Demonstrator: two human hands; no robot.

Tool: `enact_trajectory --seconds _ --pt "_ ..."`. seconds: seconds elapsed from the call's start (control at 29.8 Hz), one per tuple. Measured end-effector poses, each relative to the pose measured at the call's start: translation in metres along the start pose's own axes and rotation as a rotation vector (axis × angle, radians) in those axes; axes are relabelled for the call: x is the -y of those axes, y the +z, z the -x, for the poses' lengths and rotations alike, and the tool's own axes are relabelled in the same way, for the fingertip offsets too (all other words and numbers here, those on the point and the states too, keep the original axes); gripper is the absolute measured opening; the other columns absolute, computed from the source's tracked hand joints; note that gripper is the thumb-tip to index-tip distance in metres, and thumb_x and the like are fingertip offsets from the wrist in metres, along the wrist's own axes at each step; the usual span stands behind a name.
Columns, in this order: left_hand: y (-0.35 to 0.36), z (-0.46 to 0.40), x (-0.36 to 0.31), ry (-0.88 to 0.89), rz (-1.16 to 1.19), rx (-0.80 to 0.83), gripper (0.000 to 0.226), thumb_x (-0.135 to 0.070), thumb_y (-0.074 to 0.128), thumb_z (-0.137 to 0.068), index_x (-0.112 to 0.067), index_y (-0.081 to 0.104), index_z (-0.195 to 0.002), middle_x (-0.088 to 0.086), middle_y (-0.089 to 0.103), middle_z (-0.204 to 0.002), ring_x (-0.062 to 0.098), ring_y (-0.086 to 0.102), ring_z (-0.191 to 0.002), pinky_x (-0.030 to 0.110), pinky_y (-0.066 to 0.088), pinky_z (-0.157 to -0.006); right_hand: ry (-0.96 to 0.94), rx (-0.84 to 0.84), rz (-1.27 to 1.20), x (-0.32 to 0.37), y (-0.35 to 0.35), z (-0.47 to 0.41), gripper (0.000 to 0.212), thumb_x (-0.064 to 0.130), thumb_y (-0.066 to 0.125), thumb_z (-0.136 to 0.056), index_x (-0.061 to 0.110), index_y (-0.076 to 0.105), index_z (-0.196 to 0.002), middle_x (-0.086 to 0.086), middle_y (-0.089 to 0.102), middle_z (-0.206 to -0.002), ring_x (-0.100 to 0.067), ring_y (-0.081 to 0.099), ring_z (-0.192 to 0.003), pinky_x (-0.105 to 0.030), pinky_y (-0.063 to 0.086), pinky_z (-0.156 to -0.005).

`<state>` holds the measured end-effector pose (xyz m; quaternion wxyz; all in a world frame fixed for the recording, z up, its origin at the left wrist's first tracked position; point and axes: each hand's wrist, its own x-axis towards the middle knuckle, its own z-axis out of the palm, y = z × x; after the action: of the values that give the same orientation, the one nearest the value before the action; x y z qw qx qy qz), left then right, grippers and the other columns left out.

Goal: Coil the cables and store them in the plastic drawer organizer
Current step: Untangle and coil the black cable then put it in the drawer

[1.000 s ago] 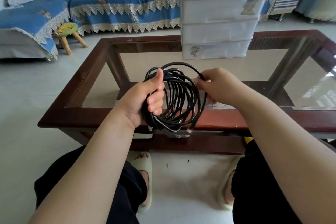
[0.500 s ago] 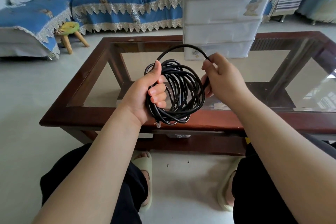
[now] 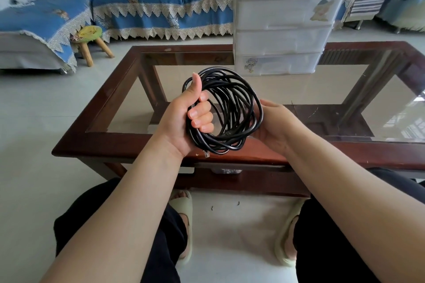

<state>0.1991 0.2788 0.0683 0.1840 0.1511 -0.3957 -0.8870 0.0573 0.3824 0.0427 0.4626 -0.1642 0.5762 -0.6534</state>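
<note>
A: Black rubber-sheathed cable, wound into a round coil [image 3: 226, 112], is held in the air just over the near wooden rail of the glass-topped coffee table [image 3: 128, 142]. The left hand [image 3: 184, 119] grips one side of the loops, fingers curled through the middle and thumb standing up along the outer edge. The right hand [image 3: 273, 124] cups the far side from below; its fingers are behind the coil, so I cannot tell if they are curled or flat.

B: Is the winding finished?

A: It looks nearly so. A clear plastic plug [image 3: 206, 154] hangs below the left palm. To do this well, I judge the left hand should keep the loops squeezed together while the right tucks in any loose end, so the coil does not spring apart when moved.

B: And the storage?

A: The white translucent plastic drawer organizer [image 3: 282, 39] stands farther back on the glass, well apart from the coil. Its drawer fronts appear closed.

B: Any writing or brands?

A: None readable. Two drawer fronts carry small cartoon stickers [image 3: 250, 65], too small to make out text.
</note>
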Motion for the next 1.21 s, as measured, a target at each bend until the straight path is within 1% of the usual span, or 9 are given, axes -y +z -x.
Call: enact_trajectory --seconds 0.27,0.4,0.54,0.77,0.87,0.97,1.07,1.17,1.21 --pt "0.007 -0.003 0.002 0.061 -0.090 -0.059 0.042 -0.047 0.040 -0.096 -0.017 0.042 -0.066 -0.009 0.035 -0.036 0.003 0.033 -0.029 0.016 0.032 -0.035 -0.147 -0.176 -0.003 -0.001 -0.001 0.000 0.003 0.007 0.065 -0.087 0.008 0.065 -0.084 0.000 0.068 -0.059 -0.011 0.062 -0.049 -0.020 0.050 -0.048" --pt "0.011 -0.006 0.003 0.056 -0.192 -0.085 0.038 -0.050 0.053 -0.083 -0.017 0.042 -0.066 -0.009 0.034 -0.038 0.004 0.031 -0.031 0.017 0.030 -0.037 -0.256 -0.344 0.138 -0.005 -0.003 -0.005 0.011 0.021 0.059 -0.093 0.012 0.064 -0.090 -0.004 0.070 -0.071 -0.014 0.064 -0.057 -0.026 0.052 -0.054" --pt "0.012 -0.009 0.005 0.043 -0.253 -0.098 0.038 -0.051 0.057 -0.078 -0.018 0.042 -0.066 -0.009 0.033 -0.039 0.006 0.030 -0.032 0.019 0.029 -0.038 -0.280 -0.410 0.164 -0.006 -0.005 -0.007 0.017 0.022 0.047 -0.099 0.015 0.057 -0.087 -0.001 0.066 -0.065 -0.014 0.063 -0.054 -0.029 0.052 -0.054" --pt "0.011 -0.011 0.007 0.049 -0.384 -0.138 0.044 -0.052 0.061 -0.075 -0.015 0.041 -0.064 -0.006 0.033 -0.040 0.008 0.030 -0.033 0.021 0.027 -0.040 0.149 0.031 -0.214 -0.001 -0.004 -0.002 0.028 0.003 0.028 -0.097 0.010 0.051 -0.083 -0.004 0.057 -0.057 -0.015 0.055 -0.053 -0.026 0.052 -0.053" --pt "0.011 -0.009 0.006 0.107 -0.499 -0.183 0.049 -0.050 0.061 -0.081 -0.012 0.039 -0.058 -0.003 0.033 -0.039 0.012 0.032 -0.034 0.023 0.030 -0.039 0.257 0.130 -0.215 -0.001 -0.004 0.001 0.040 0.036 0.030 -0.102 0.013 0.055 -0.079 -0.003 0.059 -0.062 -0.017 0.060 -0.061 -0.029 0.053 -0.060" --pt "0.014 -0.008 0.007 0.137 -0.572 -0.244 0.058 -0.047 0.059 -0.089 -0.016 0.039 -0.043 -0.001 0.033 -0.040 0.014 0.033 -0.036 0.024 0.032 -0.041 0.271 0.242 -0.164 0.001 -0.006 0.006 0.062 0.074 0.041 -0.079 0.014 0.052 -0.087 -0.002 0.055 -0.071 -0.020 0.058 -0.072 -0.036 0.055 -0.073" --pt "0.013 -0.007 0.006 0.159 -0.585 -0.277 0.059 -0.047 0.059 -0.089 -0.017 0.039 -0.042 0.000 0.034 -0.040 0.015 0.033 -0.037 0.025 0.032 -0.041 0.196 0.335 -0.070 0.000 -0.004 0.011 0.050 0.055 0.062 -0.073 0.012 0.052 -0.095 -0.001 0.055 -0.075 -0.018 0.060 -0.075 -0.036 0.056 -0.073" --pt "0.012 -0.007 0.005 0.138 -0.575 -0.279 0.059 -0.047 0.059 -0.089 -0.016 0.040 -0.042 0.000 0.034 -0.041 0.014 0.033 -0.037 0.025 0.031 -0.042 -0.037 0.324 0.249 -0.003 -0.003 0.012 0.006 0.011 0.066 -0.085 0.013 0.062 -0.089 -0.001 0.067 -0.077 -0.016 0.067 -0.074 -0.034 0.055 -0.076" --pt "0.012 -0.007 0.005 0.128 -0.574 -0.279 0.060 -0.047 0.059 -0.089 -0.016 0.040 -0.042 0.000 0.034 -0.040 0.014 0.033 -0.037 0.024 0.031 -0.042 -0.072 0.305 0.330 -0.002 -0.005 0.009 0.014 0.002 0.066 -0.084 0.015 0.063 -0.088 0.000 0.070 -0.079 -0.016 0.068 -0.076 -0.035 0.055 -0.079"
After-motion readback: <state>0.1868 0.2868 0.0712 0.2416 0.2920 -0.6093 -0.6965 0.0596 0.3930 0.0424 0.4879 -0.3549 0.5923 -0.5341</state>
